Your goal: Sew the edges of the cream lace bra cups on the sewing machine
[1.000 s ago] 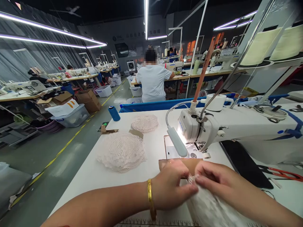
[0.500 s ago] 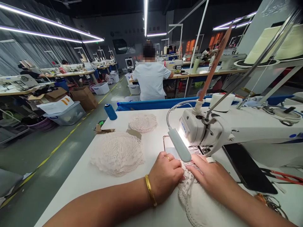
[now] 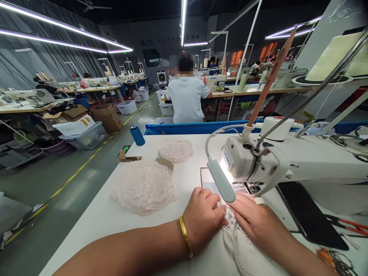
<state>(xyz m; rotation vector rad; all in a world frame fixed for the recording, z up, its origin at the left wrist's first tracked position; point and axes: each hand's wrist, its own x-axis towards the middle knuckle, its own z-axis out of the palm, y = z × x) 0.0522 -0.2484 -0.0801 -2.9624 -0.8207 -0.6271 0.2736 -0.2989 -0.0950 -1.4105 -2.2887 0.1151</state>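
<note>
A cream lace-edged fabric piece [image 3: 240,245] lies on the white sewing table and runs up under the sewing machine head [image 3: 240,155]. Its scalloped eyelet border is pinched between the thumb and bent fingers of my left hand [image 3: 202,218], which wears a gold ring and bracelet. Right beside it, my right hand [image 3: 255,218] has its fingers drawn together on the same fabric, close to the presser area. A grey lamp [image 3: 221,180] hangs just above my fingertips and lights the spot. The needle and the fabric's front edge are hidden behind lamp and hands.
Two lace stacks, a larger one [image 3: 145,188] and a smaller one [image 3: 176,150], rest on the left. Behind them stands a blue thread cone [image 3: 137,136]. A black phone [image 3: 312,214], red-handled scissors [image 3: 350,225] and keys [image 3: 336,260] lie right. A person [image 3: 186,99] sits ahead.
My right hand's fingers have closed together on the lace, where they were spread before. My left hand stays pinched on the border. The whole view has shifted slightly.
</note>
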